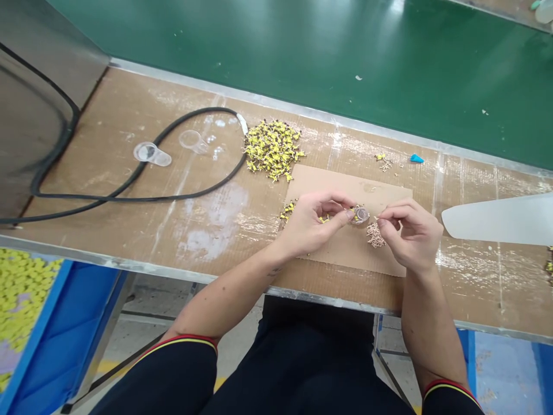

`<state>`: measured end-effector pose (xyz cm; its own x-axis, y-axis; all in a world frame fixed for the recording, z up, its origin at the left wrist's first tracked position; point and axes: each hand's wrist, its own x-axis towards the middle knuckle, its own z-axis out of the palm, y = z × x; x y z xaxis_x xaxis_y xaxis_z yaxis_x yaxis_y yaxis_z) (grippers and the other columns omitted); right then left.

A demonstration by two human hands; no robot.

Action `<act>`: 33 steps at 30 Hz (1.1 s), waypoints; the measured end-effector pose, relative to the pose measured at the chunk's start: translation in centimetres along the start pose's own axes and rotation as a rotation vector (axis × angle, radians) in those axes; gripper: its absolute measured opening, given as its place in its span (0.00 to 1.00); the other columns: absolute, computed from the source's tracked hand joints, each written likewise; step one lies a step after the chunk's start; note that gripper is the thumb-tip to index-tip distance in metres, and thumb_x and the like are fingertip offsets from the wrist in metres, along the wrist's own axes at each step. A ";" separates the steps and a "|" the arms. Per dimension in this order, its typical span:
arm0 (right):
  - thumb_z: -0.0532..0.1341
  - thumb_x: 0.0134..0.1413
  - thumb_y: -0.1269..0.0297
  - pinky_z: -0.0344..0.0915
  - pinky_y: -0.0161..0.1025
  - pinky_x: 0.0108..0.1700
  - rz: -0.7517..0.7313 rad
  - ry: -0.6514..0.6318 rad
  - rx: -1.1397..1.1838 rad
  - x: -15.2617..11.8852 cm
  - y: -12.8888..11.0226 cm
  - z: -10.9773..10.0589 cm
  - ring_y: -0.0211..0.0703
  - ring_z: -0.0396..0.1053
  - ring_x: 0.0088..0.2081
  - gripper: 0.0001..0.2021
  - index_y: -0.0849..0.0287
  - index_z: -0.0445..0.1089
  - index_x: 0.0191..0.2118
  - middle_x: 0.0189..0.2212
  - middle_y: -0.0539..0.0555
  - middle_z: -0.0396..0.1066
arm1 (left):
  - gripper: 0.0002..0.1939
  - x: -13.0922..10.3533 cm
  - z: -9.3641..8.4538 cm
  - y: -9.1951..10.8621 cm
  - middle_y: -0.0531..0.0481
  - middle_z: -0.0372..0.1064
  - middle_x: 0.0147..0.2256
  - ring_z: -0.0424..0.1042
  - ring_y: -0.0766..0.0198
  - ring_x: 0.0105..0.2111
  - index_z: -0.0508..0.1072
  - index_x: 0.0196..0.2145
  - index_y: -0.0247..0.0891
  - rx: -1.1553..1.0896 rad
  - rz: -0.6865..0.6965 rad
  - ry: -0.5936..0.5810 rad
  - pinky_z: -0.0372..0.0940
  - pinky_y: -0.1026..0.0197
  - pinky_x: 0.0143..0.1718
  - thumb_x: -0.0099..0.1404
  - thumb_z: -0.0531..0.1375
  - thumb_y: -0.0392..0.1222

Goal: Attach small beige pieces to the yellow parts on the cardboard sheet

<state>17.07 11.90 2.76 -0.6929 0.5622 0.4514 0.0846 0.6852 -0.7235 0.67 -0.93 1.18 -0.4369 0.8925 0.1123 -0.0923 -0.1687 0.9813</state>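
Note:
My left hand (pixel 317 222) is closed above a cardboard sheet (pixel 345 253), thumb and fingertips pinching at a small clear round plastic piece (pixel 361 215). Yellow and dark bits show around that piece, and whether they are held with it I cannot tell. Just to its right, my right hand (pixel 410 233) is closed in a pinch. A tiny pale tip shows at its fingertips, too small to name. Below, a little heap of pale pinkish small parts (pixel 375 236) lies on the cardboard. Several small yellow-and-dark figures (pixel 287 211) lie beside and partly behind my left hand.
A large pile of yellow figures (pixel 274 150) stands behind the cardboard. Farther left lie a black cable (pixel 190 196) and two clear plastic cups with tabs (pixel 162 158). A blue cone-shaped piece (pixel 417 158) and a white curved sheet (pixel 496 220) are at right. Blue bin (pixel 93 300) below left.

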 end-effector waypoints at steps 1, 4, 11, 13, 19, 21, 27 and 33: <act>0.64 0.55 0.72 0.62 0.38 0.26 0.004 0.013 0.036 -0.1 -0.1 0.1 0.38 0.66 0.26 0.05 0.53 0.75 0.31 0.26 0.49 0.73 | 0.07 -0.1 0.2 0.0 0.46 0.81 0.36 0.82 0.62 0.35 0.79 0.40 0.35 0.000 0.013 -0.008 0.76 0.62 0.39 0.65 0.68 0.40; 0.65 0.55 0.72 0.63 0.39 0.27 -0.008 0.028 0.104 -0.4 -0.1 0.3 0.40 0.67 0.27 0.06 0.52 0.75 0.32 0.27 0.50 0.73 | 0.05 -0.3 0.7 -0.1 0.45 0.83 0.37 0.82 0.61 0.37 0.81 0.38 0.36 0.051 0.057 -0.013 0.76 0.61 0.41 0.65 0.68 0.39; 0.64 0.55 0.69 0.65 0.41 0.27 -0.023 0.018 0.110 -0.5 -0.7 0.8 0.41 0.68 0.28 0.04 0.52 0.74 0.32 0.26 0.51 0.73 | 0.04 -0.6 1.0 -0.1 0.46 0.83 0.37 0.82 0.61 0.38 0.83 0.39 0.37 0.102 0.109 -0.017 0.76 0.60 0.42 0.66 0.68 0.38; 0.64 0.55 0.71 0.64 0.41 0.27 -0.037 0.020 0.125 -0.5 -0.8 0.9 0.41 0.68 0.27 0.05 0.52 0.74 0.32 0.26 0.51 0.73 | 0.04 -0.7 0.9 -0.1 0.46 0.83 0.37 0.82 0.61 0.37 0.83 0.38 0.37 0.098 0.114 -0.016 0.76 0.60 0.43 0.66 0.68 0.38; 0.64 0.54 0.74 0.65 0.41 0.28 -0.078 0.009 0.163 -0.6 -0.7 1.0 0.41 0.69 0.29 0.07 0.52 0.73 0.33 0.28 0.50 0.73 | 0.03 -0.6 0.9 0.0 0.46 0.83 0.37 0.82 0.62 0.38 0.83 0.38 0.38 0.083 0.142 -0.032 0.76 0.61 0.43 0.66 0.68 0.36; 0.63 0.55 0.73 0.66 0.41 0.28 -0.071 0.008 0.149 -0.6 -0.8 1.0 0.41 0.69 0.29 0.06 0.52 0.73 0.33 0.28 0.50 0.73 | 0.03 -0.6 0.9 -0.1 0.46 0.83 0.37 0.82 0.62 0.38 0.83 0.38 0.38 0.081 0.152 -0.031 0.76 0.62 0.43 0.66 0.68 0.35; 0.63 0.55 0.71 0.66 0.42 0.27 -0.055 0.002 0.117 -0.7 -0.8 0.9 0.41 0.68 0.27 0.05 0.52 0.72 0.33 0.28 0.51 0.73 | 0.03 -0.6 1.0 0.0 0.46 0.82 0.36 0.81 0.62 0.37 0.83 0.38 0.38 0.093 0.146 -0.040 0.76 0.62 0.42 0.66 0.67 0.36; 0.62 0.55 0.72 0.67 0.42 0.28 -0.063 -0.013 0.118 -0.7 -0.8 1.0 0.41 0.70 0.28 0.06 0.52 0.72 0.33 0.28 0.50 0.74 | 0.03 -0.6 0.9 0.0 0.46 0.82 0.36 0.81 0.62 0.36 0.83 0.38 0.38 0.121 0.163 -0.048 0.76 0.61 0.41 0.67 0.67 0.38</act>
<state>16.78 10.48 2.54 -0.7036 0.5133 0.4914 -0.0432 0.6594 -0.7506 1.78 -1.10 1.30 -0.3941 0.8769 0.2752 0.0850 -0.2633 0.9609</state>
